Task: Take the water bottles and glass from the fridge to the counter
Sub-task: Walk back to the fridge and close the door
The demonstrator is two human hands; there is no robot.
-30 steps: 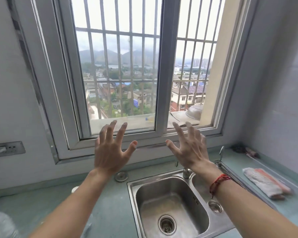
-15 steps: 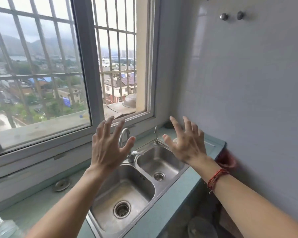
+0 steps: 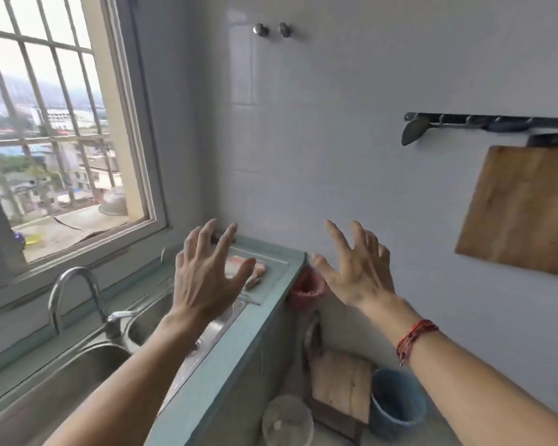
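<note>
Hands fill the middle of the view: the left hand [image 3: 207,278] hovers over the sink [image 3: 78,375] and tap [image 3: 74,300], the right hand [image 3: 358,275] past the end of the counter [image 3: 239,346]. Both have fingers spread wide and hold nothing. A cutting board [image 3: 519,207] hangs on the tiled wall [image 3: 335,123]; a blue bucket [image 3: 397,410] and a red bin [image 3: 306,288] sit below. Neither bottles, glass nor fridge show in this view.

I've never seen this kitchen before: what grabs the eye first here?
Two bare hands, left hand and right hand, raised with spread fingers and holding nothing, fill the middle. A wooden cutting board hangs on the right wall; a barred window stands above the steel sink at left.
</note>
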